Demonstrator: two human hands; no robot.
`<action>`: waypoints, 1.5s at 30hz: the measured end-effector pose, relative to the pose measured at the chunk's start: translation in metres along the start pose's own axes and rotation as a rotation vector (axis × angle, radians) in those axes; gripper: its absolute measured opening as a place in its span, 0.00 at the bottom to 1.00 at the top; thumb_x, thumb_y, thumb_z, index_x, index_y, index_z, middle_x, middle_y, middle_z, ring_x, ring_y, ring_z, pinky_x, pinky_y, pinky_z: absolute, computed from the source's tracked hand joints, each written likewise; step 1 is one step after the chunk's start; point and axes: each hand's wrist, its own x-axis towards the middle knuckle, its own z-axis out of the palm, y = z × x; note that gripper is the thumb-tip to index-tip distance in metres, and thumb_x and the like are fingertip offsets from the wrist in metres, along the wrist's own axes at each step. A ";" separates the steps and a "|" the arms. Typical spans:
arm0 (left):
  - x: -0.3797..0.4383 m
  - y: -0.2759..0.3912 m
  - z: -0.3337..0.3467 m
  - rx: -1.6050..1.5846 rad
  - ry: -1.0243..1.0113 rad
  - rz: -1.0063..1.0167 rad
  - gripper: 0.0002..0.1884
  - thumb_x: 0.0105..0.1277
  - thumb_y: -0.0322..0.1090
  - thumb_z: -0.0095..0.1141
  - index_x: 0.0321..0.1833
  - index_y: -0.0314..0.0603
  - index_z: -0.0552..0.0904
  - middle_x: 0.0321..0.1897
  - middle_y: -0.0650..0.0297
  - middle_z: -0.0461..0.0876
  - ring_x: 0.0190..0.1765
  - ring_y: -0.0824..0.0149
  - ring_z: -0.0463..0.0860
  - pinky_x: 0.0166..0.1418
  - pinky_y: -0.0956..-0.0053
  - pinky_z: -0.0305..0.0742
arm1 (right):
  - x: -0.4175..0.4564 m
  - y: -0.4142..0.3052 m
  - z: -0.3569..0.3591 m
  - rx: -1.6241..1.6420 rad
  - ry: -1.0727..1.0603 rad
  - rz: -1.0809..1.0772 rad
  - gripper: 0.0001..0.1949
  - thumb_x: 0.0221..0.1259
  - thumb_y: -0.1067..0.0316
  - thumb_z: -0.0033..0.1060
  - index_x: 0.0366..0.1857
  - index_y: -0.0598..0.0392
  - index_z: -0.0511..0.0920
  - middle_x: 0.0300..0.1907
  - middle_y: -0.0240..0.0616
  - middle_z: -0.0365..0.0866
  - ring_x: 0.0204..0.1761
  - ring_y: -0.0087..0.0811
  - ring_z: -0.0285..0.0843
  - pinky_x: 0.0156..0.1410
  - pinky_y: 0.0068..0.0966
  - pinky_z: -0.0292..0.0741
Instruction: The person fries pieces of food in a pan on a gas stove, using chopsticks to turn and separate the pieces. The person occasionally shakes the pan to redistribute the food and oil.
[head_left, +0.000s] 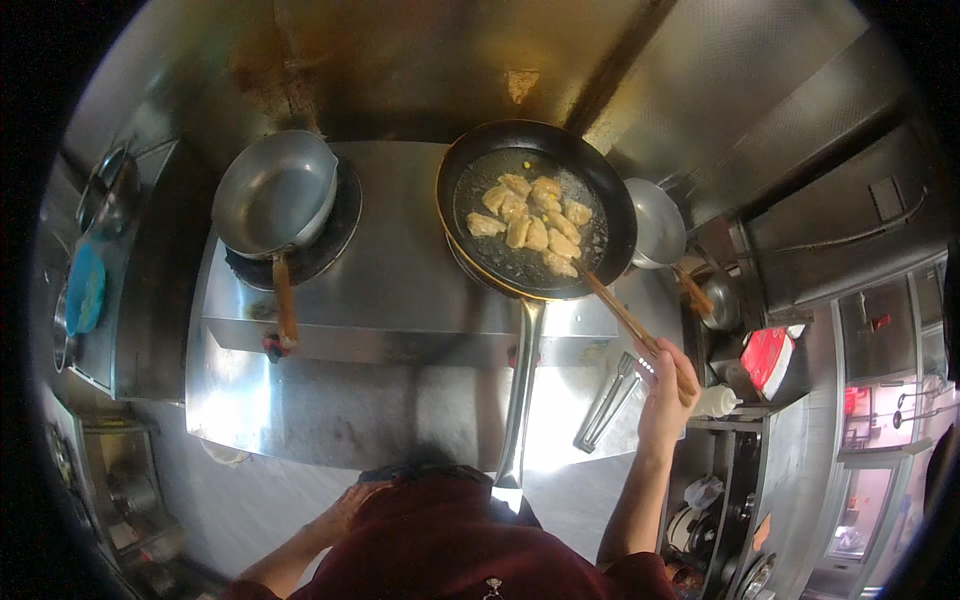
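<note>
In my right hand (669, 382) is a pair of wooden chopsticks (616, 309), their tips at the lowest piece in a black frying pan (611, 187). Several pale pieces of what looks like meat (535, 234) lie in clear, bubbling liquid in this pan. Its long metal handle (519, 397) points towards my body, and I see no hand on it. My left hand (352, 504) rests against my waist, partly hidden by my dark red top; its fingers are not clearly visible. Metal tongs (609, 405) lie on the steel stove front, just left of my right forearm.
A metal saucepan (276, 196) with a wooden handle sits on the left burner. Another metal pan (655, 223) stands right of the frying pan. Further right are a squeeze bottle (716, 402) and a red-and-white package (768, 361). A blue bowl (86, 289) is at far left.
</note>
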 end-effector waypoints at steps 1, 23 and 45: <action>0.001 0.000 0.001 0.002 -0.003 0.004 0.27 0.69 0.50 0.35 0.68 0.46 0.59 0.67 0.57 0.57 0.67 0.60 0.59 0.71 0.62 0.46 | -0.003 0.000 0.001 -0.034 -0.022 -0.009 0.11 0.63 0.68 0.50 0.42 0.64 0.77 0.42 0.45 0.79 0.46 0.38 0.80 0.45 0.26 0.79; -0.004 0.005 0.007 0.002 0.027 0.015 0.27 0.67 0.46 0.44 0.67 0.46 0.59 0.66 0.55 0.59 0.66 0.58 0.61 0.69 0.60 0.52 | 0.033 0.050 0.113 -0.257 -0.394 -0.358 0.07 0.54 0.77 0.56 0.37 0.64 0.78 0.33 0.45 0.79 0.30 0.35 0.78 0.38 0.21 0.72; 0.065 0.086 -0.089 0.341 0.066 -0.235 0.23 0.61 0.40 0.54 0.58 0.44 0.70 0.47 0.52 0.78 0.50 0.53 0.77 0.50 0.63 0.73 | -0.042 -0.010 -0.087 0.076 0.275 -0.058 0.13 0.61 0.68 0.52 0.42 0.67 0.76 0.41 0.47 0.78 0.42 0.40 0.81 0.42 0.26 0.80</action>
